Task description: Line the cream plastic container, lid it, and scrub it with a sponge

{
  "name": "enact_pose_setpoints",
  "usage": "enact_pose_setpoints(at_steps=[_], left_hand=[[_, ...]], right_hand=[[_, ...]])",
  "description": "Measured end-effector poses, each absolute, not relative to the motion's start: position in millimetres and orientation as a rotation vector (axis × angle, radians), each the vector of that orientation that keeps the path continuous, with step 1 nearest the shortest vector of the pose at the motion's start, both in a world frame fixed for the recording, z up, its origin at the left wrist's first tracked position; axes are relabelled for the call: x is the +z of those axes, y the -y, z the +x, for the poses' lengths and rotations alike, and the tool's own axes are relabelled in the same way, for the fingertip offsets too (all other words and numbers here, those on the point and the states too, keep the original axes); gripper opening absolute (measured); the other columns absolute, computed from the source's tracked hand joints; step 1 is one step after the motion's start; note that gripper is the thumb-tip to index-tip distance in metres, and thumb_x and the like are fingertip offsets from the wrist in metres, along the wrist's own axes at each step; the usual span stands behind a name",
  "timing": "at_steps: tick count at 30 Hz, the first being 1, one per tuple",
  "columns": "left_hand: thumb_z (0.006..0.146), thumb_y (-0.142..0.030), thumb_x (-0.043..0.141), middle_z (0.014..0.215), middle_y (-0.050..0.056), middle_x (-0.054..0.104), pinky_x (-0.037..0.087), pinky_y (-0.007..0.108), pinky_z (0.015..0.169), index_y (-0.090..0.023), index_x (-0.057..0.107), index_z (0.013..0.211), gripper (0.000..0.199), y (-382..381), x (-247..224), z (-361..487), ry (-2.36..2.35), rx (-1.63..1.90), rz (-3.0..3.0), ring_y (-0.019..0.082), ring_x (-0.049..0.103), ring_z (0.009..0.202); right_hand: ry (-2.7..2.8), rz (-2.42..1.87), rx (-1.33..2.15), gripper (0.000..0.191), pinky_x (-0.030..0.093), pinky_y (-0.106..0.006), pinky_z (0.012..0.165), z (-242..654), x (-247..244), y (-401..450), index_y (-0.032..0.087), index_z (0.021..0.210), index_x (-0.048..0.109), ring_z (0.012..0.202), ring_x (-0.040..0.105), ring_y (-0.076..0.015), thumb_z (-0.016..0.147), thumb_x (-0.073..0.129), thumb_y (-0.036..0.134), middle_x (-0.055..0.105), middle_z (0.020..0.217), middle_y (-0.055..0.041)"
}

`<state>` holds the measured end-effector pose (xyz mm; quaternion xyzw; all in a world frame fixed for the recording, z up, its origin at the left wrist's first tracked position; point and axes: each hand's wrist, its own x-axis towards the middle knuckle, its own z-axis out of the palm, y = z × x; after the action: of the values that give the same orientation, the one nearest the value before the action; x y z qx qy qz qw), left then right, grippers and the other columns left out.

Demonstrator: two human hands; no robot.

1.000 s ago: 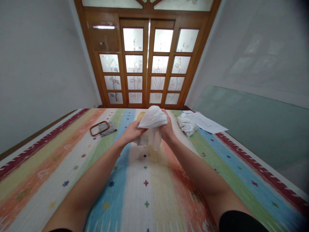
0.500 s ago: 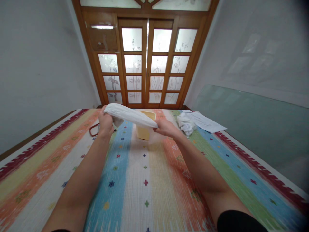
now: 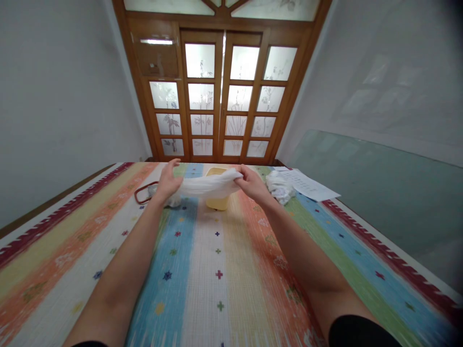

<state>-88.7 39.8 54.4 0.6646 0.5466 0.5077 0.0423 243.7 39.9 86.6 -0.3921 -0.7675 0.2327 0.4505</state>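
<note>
A thin white plastic bag (image 3: 210, 186) stretches sideways between my hands above the table. My right hand (image 3: 251, 183) pinches its right end between thumb and fingers. At the other end, my left hand (image 3: 169, 182) has its fingers raised and apart from the thumb, with the bag against the thumb side. Some loose white material hangs just below that hand. Behind and under the bag stands a pale yellow plastic container (image 3: 217, 204), its middle covered by the bag.
Left of my left hand lies a red-rimmed object (image 3: 136, 196), partly hidden. A crumpled white bundle (image 3: 280, 187) and printed paper sheets (image 3: 311, 185) lie at the right. The striped tablecloth (image 3: 202, 270) runs back toward wood-framed glass doors (image 3: 220, 96).
The bag has dropped slightly and gone from a tight twisted roll to a looser, flatter stretch. My left hand has loosened, its fingers spreading, and moved right; my right hand has risen slightly.
</note>
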Motion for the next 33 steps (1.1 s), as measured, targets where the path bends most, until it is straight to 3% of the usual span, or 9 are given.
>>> enact_pose_setpoints(at_steps=[2,4,8,12,16,20,24,29,33], left_hand=[[0.082,-0.018,0.058,0.142,0.012,0.063,0.049,0.050,0.112,-0.022,0.048,0.150,0.069,-27,63,-68,-1.349,1.353,2.166,0.029,0.058,0.135],[0.088,-0.030,0.065,0.146,0.012,0.061,0.045,0.051,0.117,-0.024,0.045,0.155,0.070,-14,70,-47,-1.158,1.165,2.272,0.031,0.057,0.137],[0.084,-0.046,0.078,0.158,0.013,0.052,0.043,0.050,0.119,-0.028,0.036,0.162,0.090,5,77,-18,-1.037,1.007,2.407,0.035,0.054,0.142],[0.081,-0.035,0.081,0.148,0.012,0.060,0.048,0.049,0.111,-0.028,0.036,0.162,0.093,8,77,-8,-1.146,1.046,2.463,0.033,0.060,0.130],[0.083,-0.024,0.074,0.142,0.012,0.065,0.045,0.046,0.110,-0.024,0.048,0.154,0.075,5,79,-7,-1.175,1.111,2.534,0.031,0.061,0.126],[0.083,-0.019,0.069,0.133,0.011,0.069,0.044,0.045,0.107,-0.021,0.062,0.137,0.054,3,79,-8,-1.229,1.066,2.636,0.031,0.061,0.119],[0.082,-0.012,0.061,0.098,0.009,0.073,0.046,0.039,0.089,-0.020,0.069,0.094,0.016,1,76,-11,-1.369,0.988,2.667,0.028,0.061,0.096],[0.082,-0.011,0.056,0.090,0.007,0.069,0.046,0.038,0.082,-0.022,0.065,0.084,0.014,-3,76,-18,-1.540,0.991,2.659,0.026,0.059,0.090],[0.078,-0.008,0.054,0.093,0.009,0.065,0.046,0.040,0.082,-0.023,0.063,0.078,0.017,-5,80,-28,-1.688,1.075,2.663,0.028,0.059,0.095]], right_hand=[[1.803,-0.908,0.721,0.019,0.032,-0.027,0.065,237,81,-39,0.025,0.077,0.043,0.071,0.043,-0.0165,0.079,0.059,0.034,0.047,0.073,0.0038],[1.715,-0.812,0.850,0.022,0.032,-0.027,0.065,232,78,-35,0.025,0.077,0.043,0.070,0.041,-0.0157,0.080,0.063,0.035,0.045,0.073,0.0041],[1.596,-0.584,1.125,0.027,0.034,-0.026,0.065,227,84,-19,0.025,0.080,0.045,0.069,0.040,-0.0152,0.080,0.069,0.038,0.046,0.075,0.0039],[1.547,-0.466,1.288,0.040,0.039,-0.027,0.066,227,92,-7,0.025,0.080,0.041,0.071,0.046,-0.0156,0.078,0.074,0.047,0.056,0.084,0.0008],[1.644,-0.506,1.162,0.048,0.047,-0.034,0.077,228,94,-3,0.026,0.080,0.038,0.092,0.059,-0.0226,0.078,0.068,0.063,0.065,0.110,-0.0078],[1.703,-0.508,0.963,0.054,0.049,-0.040,0.085,228,95,2,0.026,0.079,0.036,0.107,0.061,-0.0281,0.078,0.063,0.073,0.063,0.115,-0.0104],[1.603,-0.412,0.844,0.046,0.049,-0.037,0.080,226,103,11,0.026,0.079,0.031,0.094,0.058,-0.0236,0.080,0.065,0.058,0.058,0.100,-0.0060],[1.470,-0.408,0.689,0.031,0.045,-0.033,0.070,230,115,11,0.026,0.082,0.024,0.077,0.048,-0.0189,0.072,0.053,0.028,0.045,0.087,-0.0016],[1.426,-0.651,0.488,0.027,0.045,-0.035,0.075,242,115,-6,0.026,0.086,0.030,0.081,0.049,-0.0209,0.064,0.046,0.023,0.043,0.085,-0.0024]])
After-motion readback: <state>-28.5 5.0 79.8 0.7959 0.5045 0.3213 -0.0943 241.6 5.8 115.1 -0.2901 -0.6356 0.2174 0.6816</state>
